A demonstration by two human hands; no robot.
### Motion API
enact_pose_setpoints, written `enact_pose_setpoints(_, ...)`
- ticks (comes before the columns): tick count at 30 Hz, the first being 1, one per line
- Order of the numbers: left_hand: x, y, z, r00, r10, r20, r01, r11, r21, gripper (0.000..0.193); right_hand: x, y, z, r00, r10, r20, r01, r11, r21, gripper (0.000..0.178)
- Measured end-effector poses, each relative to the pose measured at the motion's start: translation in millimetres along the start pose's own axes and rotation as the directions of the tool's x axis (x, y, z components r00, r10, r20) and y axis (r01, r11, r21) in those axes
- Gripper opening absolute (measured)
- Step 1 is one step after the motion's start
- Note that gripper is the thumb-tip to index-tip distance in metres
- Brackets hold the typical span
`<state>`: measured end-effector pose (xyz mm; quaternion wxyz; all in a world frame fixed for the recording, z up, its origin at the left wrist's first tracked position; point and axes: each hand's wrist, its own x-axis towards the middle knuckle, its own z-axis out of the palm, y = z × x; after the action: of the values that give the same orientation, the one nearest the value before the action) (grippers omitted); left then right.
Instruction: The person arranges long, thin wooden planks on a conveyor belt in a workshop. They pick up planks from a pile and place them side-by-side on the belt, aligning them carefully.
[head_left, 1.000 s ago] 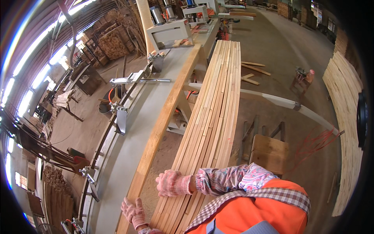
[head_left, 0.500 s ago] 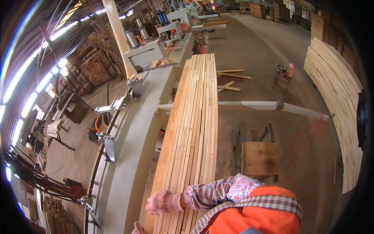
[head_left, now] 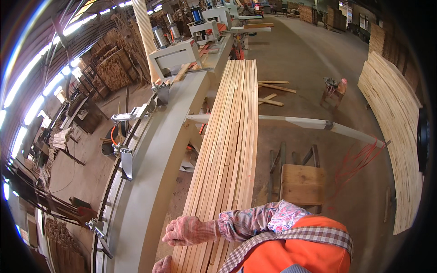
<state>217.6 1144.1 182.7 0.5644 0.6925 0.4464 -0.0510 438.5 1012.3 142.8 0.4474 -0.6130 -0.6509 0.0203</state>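
Observation:
A long bundle of pale wooden strips (head_left: 223,159) lies side by side, running away from me. Across its near end reaches my right arm in a patterned sleeve. My right hand (head_left: 184,230), in a pinkish knit glove, is closed with bent fingers over the strips' left edge. Just below it, my left hand (head_left: 162,265) is curled at the same edge. Most of that hand is cut off by the lower border, and its grip shows only in part.
Left of the strips runs a long grey machine bed (head_left: 159,150) with metal stops. A clamping machine (head_left: 175,57) stands at its far end. A white beam (head_left: 296,122) passes crosswise, near a wooden stool (head_left: 302,184). Loose wood pieces (head_left: 273,91) lie on the floor; stacked boards (head_left: 393,141) stand right.
The broad, darker plank face along the bundle's left side no longer shows; narrow strips form that edge now. My right hand has shifted slightly left and up. The view has turned a little.

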Motion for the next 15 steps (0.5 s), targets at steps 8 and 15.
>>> enact_pose_setpoints(8,7.0,4.1,16.3,0.997,0.071,0.028,-0.071,0.997,-0.017,0.039,4.8,-3.1,-7.9,0.944,0.166,0.286,-0.102,0.969,-0.223,0.035)
enact_pose_setpoints(15,8.0,4.1,15.4,0.995,0.094,0.033,-0.094,0.995,-0.019,0.039,3.8,0.9,-0.8,0.918,0.151,0.367,-0.055,0.965,-0.258,0.036)
